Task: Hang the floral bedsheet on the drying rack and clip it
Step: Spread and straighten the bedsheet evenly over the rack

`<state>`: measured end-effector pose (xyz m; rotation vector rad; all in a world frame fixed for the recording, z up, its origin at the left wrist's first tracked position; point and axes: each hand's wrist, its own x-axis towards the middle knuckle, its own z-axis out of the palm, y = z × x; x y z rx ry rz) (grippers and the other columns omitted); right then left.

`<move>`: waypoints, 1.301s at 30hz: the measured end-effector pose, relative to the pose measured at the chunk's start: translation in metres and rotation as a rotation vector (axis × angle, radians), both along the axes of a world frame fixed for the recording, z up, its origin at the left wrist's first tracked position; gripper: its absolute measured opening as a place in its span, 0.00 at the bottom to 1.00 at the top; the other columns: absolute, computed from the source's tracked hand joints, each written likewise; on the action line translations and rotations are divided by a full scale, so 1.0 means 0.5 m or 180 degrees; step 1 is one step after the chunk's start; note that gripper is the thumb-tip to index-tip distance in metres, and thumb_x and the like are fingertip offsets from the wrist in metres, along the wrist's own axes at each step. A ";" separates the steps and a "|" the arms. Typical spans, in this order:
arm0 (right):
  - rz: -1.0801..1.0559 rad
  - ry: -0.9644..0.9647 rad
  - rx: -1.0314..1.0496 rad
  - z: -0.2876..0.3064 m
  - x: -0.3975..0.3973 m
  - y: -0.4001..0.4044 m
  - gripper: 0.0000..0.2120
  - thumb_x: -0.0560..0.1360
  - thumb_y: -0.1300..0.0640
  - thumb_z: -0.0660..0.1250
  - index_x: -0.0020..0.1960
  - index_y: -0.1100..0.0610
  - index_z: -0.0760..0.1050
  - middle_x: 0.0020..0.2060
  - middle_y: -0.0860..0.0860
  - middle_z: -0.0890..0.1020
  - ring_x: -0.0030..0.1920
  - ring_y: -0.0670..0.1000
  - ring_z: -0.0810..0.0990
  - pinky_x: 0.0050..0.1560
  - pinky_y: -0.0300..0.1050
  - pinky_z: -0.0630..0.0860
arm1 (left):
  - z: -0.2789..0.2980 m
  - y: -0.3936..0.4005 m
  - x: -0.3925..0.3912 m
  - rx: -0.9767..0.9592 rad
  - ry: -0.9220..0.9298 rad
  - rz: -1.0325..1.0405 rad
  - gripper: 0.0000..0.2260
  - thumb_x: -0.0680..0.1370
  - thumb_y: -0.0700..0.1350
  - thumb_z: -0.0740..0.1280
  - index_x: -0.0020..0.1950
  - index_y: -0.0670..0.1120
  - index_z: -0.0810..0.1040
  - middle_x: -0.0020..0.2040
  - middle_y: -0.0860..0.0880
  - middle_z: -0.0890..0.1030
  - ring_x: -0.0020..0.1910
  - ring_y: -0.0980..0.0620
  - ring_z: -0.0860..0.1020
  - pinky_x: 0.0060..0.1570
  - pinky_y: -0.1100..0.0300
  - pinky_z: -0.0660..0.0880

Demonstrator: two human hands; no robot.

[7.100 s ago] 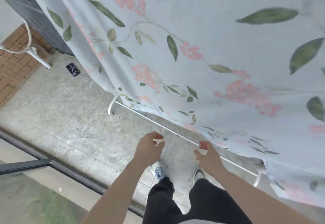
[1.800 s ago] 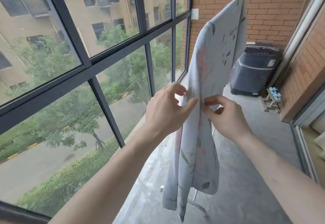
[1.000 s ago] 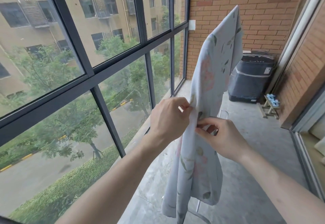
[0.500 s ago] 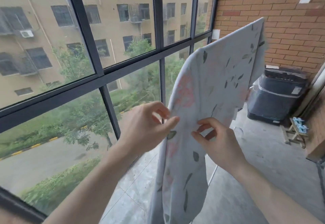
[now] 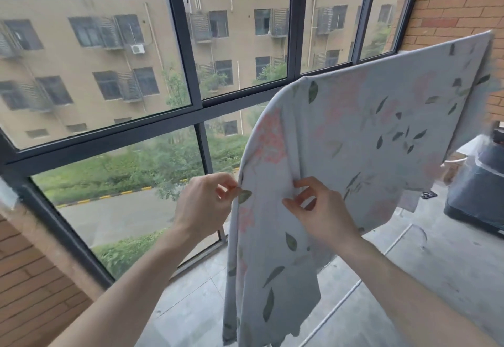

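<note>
The floral bedsheet [image 5: 362, 139], pale blue with pink flowers and green leaves, hangs draped over the drying rack and falls toward the floor. The rack's top rail is hidden under the cloth; only a white base bar [image 5: 341, 303] shows on the floor. My left hand [image 5: 207, 205] pinches the sheet's near left edge between thumb and fingers. My right hand [image 5: 319, 210] pinches a fold of the sheet just to the right of it. I cannot make out a clip in either hand.
A dark-framed window wall [image 5: 196, 101] runs along the left. A covered dark appliance [image 5: 480, 183] stands at the far right by the brick wall [image 5: 458, 5]. The grey tiled floor [image 5: 436, 265] lies under the rack.
My view has swung left and up, so more of the sheet's face shows. Both hands stay on the sheet's near edge, now slightly farther apart.
</note>
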<state>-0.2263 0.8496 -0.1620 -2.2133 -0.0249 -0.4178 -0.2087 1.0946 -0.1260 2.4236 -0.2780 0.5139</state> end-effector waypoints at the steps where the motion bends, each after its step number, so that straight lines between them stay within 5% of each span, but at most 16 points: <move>1: -0.0030 -0.0046 0.0003 0.000 0.005 -0.001 0.10 0.73 0.46 0.76 0.49 0.46 0.79 0.36 0.42 0.83 0.35 0.41 0.82 0.40 0.45 0.79 | 0.006 0.007 -0.001 -0.0082 -0.0035 0.0001 0.04 0.77 0.48 0.75 0.43 0.56 0.85 0.38 0.61 0.84 0.37 0.62 0.81 0.37 0.56 0.80; 8: 0.0328 -0.0196 0.0081 0.036 0.027 -0.002 0.08 0.74 0.54 0.76 0.39 0.47 0.81 0.34 0.40 0.83 0.33 0.43 0.81 0.40 0.40 0.76 | 0.121 0.048 0.039 -0.0930 -0.0519 0.0468 0.04 0.79 0.43 0.72 0.47 0.52 0.85 0.37 0.58 0.84 0.34 0.55 0.83 0.30 0.62 0.75; 12: 0.0591 -0.0217 0.0228 0.050 0.017 0.018 0.06 0.74 0.54 0.75 0.39 0.49 0.82 0.33 0.42 0.83 0.33 0.43 0.81 0.39 0.39 0.76 | 0.127 0.070 0.118 -0.0669 0.0086 0.0755 0.05 0.79 0.43 0.68 0.48 0.52 0.83 0.41 0.57 0.85 0.39 0.52 0.86 0.49 0.52 0.83; 15: 0.0695 -0.0254 0.0151 0.059 0.005 0.018 0.06 0.74 0.54 0.76 0.38 0.48 0.82 0.33 0.41 0.83 0.35 0.44 0.81 0.40 0.38 0.76 | 0.101 0.068 0.136 -0.0371 0.0703 0.0630 0.04 0.80 0.45 0.69 0.48 0.52 0.83 0.39 0.54 0.86 0.44 0.51 0.86 0.49 0.50 0.84; 19: 0.0708 -0.0521 0.0075 0.089 0.000 -0.007 0.04 0.75 0.53 0.75 0.43 0.45 0.81 0.40 0.39 0.83 0.39 0.43 0.81 0.40 0.34 0.74 | 0.090 0.049 0.107 -0.0336 0.0455 0.0470 0.02 0.80 0.46 0.71 0.51 0.52 0.82 0.52 0.54 0.84 0.48 0.52 0.84 0.51 0.51 0.82; 24: 0.0610 -0.1282 -0.0222 0.150 0.041 -0.026 0.17 0.75 0.54 0.75 0.62 0.46 0.77 0.57 0.41 0.77 0.54 0.45 0.78 0.50 0.48 0.80 | 0.062 0.016 0.025 -0.0358 0.0527 0.0090 0.01 0.81 0.49 0.71 0.51 0.55 0.80 0.51 0.60 0.82 0.46 0.59 0.82 0.45 0.58 0.80; 30: 0.0548 -0.1886 -0.1110 0.242 0.121 -0.007 0.27 0.76 0.51 0.72 0.74 0.48 0.71 0.71 0.46 0.71 0.74 0.53 0.64 0.74 0.53 0.62 | 0.019 -0.012 0.009 -0.0195 0.0701 -0.0240 0.03 0.80 0.54 0.71 0.51 0.58 0.83 0.48 0.64 0.84 0.43 0.65 0.81 0.45 0.59 0.81; 35: 0.0628 -0.1598 -0.1400 0.262 0.162 -0.005 0.22 0.78 0.45 0.69 0.71 0.46 0.73 0.70 0.43 0.72 0.77 0.51 0.61 0.79 0.65 0.48 | 0.029 -0.006 0.014 -0.0054 0.0306 0.0009 0.05 0.79 0.49 0.73 0.44 0.57 0.85 0.42 0.61 0.85 0.40 0.64 0.82 0.40 0.58 0.81; 39: 0.0597 -0.1660 -0.1296 0.270 0.162 -0.013 0.18 0.78 0.41 0.67 0.65 0.47 0.76 0.63 0.45 0.73 0.73 0.51 0.65 0.79 0.66 0.49 | 0.072 0.035 0.029 -0.0677 -0.0114 0.0372 0.06 0.79 0.41 0.72 0.47 0.52 0.85 0.37 0.58 0.84 0.34 0.65 0.80 0.29 0.71 0.72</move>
